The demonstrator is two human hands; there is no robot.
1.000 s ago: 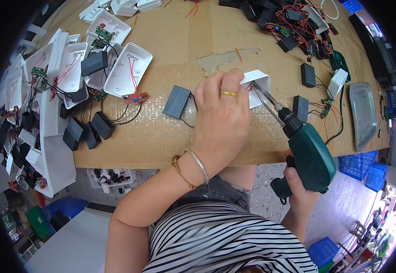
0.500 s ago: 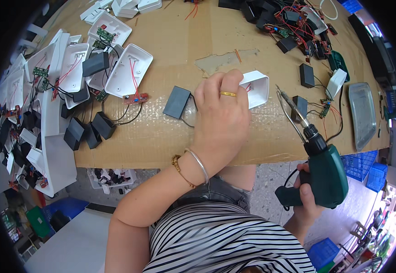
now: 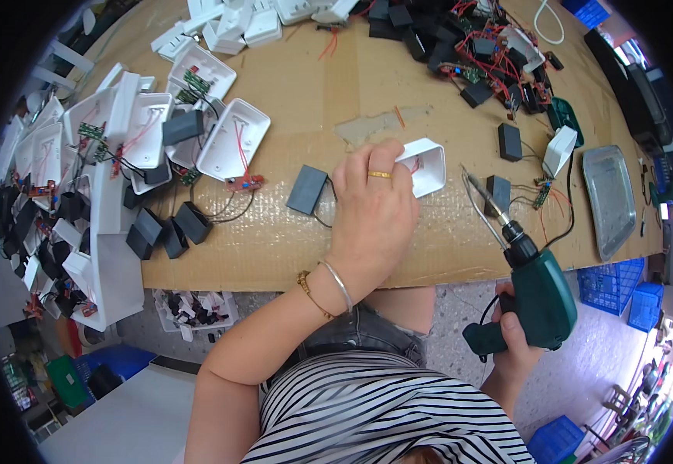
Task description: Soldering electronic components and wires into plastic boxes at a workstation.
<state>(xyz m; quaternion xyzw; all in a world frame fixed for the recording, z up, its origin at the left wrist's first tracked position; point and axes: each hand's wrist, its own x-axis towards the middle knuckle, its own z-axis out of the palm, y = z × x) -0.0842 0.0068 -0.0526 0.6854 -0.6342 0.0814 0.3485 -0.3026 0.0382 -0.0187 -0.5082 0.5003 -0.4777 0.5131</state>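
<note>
My left hand (image 3: 377, 213), back upward and fingers curled down, grips the left part of a white plastic housing (image 3: 431, 172) on the cardboard-covered table. Some red wire shows inside the housing; whatever lies under my palm is hidden. A black box (image 3: 306, 189) sits left of that hand, its dark cable running beneath it. In my right hand (image 3: 513, 340) is a dark green soldering gun (image 3: 544, 298), held by its handle over the table's front edge. Its metal tip points up and left, right of the housing and apart from it.
White housings (image 3: 234, 139) with circuit boards, wires and black boxes crowd the left side. More black boxes and red wires (image 3: 499, 62) heap at the far right. A metal tray (image 3: 609, 203) lies at the right edge, and blue crates (image 3: 613, 286) stand below on the floor.
The whole view has shifted slightly, so the table's things sit lower in it. Both hands keep their grips, with little visible movement of their own.
</note>
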